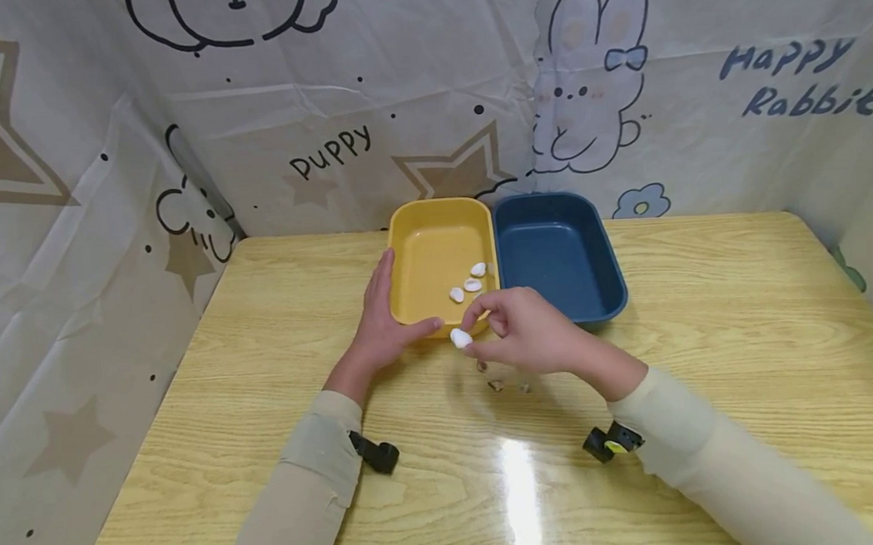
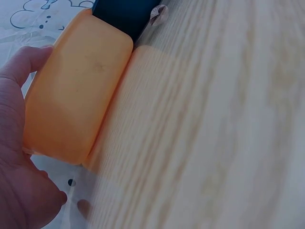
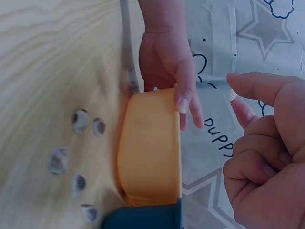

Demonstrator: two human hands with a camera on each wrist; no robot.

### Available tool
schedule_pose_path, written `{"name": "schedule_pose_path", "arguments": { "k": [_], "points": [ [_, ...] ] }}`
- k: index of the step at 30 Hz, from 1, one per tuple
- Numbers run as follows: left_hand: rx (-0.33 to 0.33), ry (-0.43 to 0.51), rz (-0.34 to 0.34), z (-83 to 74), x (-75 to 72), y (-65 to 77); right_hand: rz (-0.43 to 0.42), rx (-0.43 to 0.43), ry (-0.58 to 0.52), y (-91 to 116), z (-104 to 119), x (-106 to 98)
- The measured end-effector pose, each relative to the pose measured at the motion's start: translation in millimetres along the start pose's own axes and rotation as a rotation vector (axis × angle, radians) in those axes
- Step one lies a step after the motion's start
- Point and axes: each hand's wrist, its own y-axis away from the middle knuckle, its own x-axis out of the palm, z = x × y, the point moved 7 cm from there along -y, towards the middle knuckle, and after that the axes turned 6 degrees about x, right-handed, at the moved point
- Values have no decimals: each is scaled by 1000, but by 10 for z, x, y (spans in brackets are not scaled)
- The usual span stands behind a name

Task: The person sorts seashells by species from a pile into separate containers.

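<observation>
In the head view my right hand (image 1: 534, 333) pinches a small white shell (image 1: 460, 338) between thumb and forefinger, just above the near edge of the yellow bin (image 1: 421, 261). The other fingers are curled in, and the right wrist view shows the shell (image 3: 232, 95) as a pale bit at the fingertips. My left hand (image 1: 381, 322) grips that bin's near left corner, thumb over the front rim and fingers along the side. Several white shells (image 1: 471, 284) lie inside the bin's right part. Few details of the pinched shell can be made out.
Against the yellow bin's right side stands a dark blue bin (image 1: 556, 257). Several small brownish ribbed shells (image 3: 58, 160) lie on the wooden table (image 1: 273, 307) in front of the bins, partly beneath my right hand. A printed cloth (image 1: 453, 55) hangs behind the table and along its left.
</observation>
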Motion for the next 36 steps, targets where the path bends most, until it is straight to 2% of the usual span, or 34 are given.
{"name": "schedule_pose_path", "arguments": {
  "k": [6,14,20,28,36],
  "points": [
    [16,-1,-1,-8,4,-9,-43,3,-28,-114,50,-126],
    [4,-5,1,10,5,-4,-141,26,-43,-346,26,-271],
    [8,-3,6,13,5,-4,-225,49,-60,-504,-47,-366],
    [-3,9,7,21,10,-3,-346,139,-85,-705,-210,-461],
    [-17,21,11,19,6,-3,-424,194,-80,-924,-372,-515]
  ]
}}
